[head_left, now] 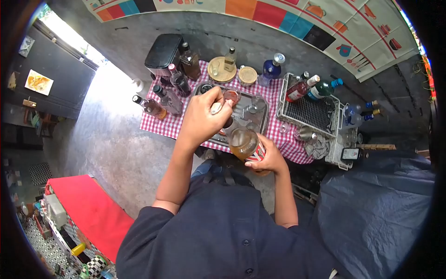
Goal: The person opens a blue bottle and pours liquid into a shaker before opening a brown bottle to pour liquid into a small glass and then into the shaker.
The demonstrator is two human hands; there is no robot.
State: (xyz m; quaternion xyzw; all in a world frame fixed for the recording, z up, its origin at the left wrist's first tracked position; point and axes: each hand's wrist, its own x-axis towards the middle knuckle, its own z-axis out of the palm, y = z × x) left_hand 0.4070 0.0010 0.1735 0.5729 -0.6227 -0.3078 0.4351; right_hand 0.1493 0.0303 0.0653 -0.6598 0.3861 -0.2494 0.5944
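My right hand (269,160) is wrapped round the lower part of a glass bottle (244,143) with amber liquid and a red and white label. The bottle is tilted, its neck toward the tray. Just above the neck, my left hand (206,116) is closed in a pinch on a small pale round thing (216,108), which looks like a cap. Beyond both hands lies a metal tray (263,122) with a glass of red contents (232,96) and a clear glass (258,102) on it.
Several bottles, one a dark bottle (179,81), stand on the checkered cloth (153,122) at the left. A round wooden board (222,76) and a blue bottle (272,69) are at the back. At the right, a white wire rack (282,109) holds red and green bottles.
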